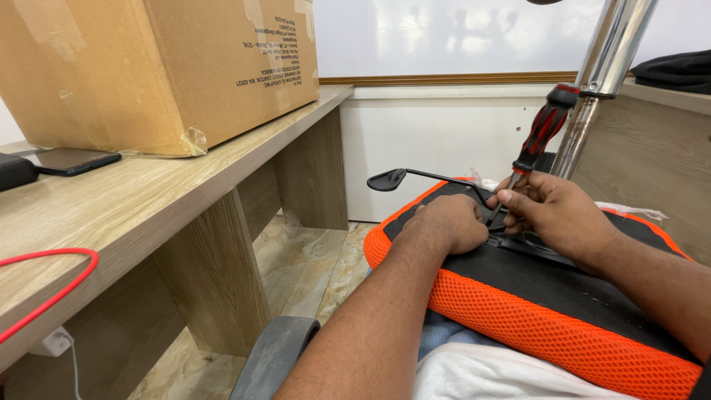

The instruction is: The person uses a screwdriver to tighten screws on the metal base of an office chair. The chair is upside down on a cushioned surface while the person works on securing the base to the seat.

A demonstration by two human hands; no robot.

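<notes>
The right hand [552,211] grips a red-and-black screwdriver [535,148], tip down on the black underside of an orange seat [518,311]. The left hand [448,222], fisted, presses beside it. Left of the seat, a brown carton [148,67] with a white label sits on a wooden bench [170,192].

a cardboard box [159,67] stands on the bench [148,200] at the left, a phone [70,160] before it. to the right, a seat cushion [533,311] lies across the lap, both hands on it, a metal pole [600,81] behind.
</notes>
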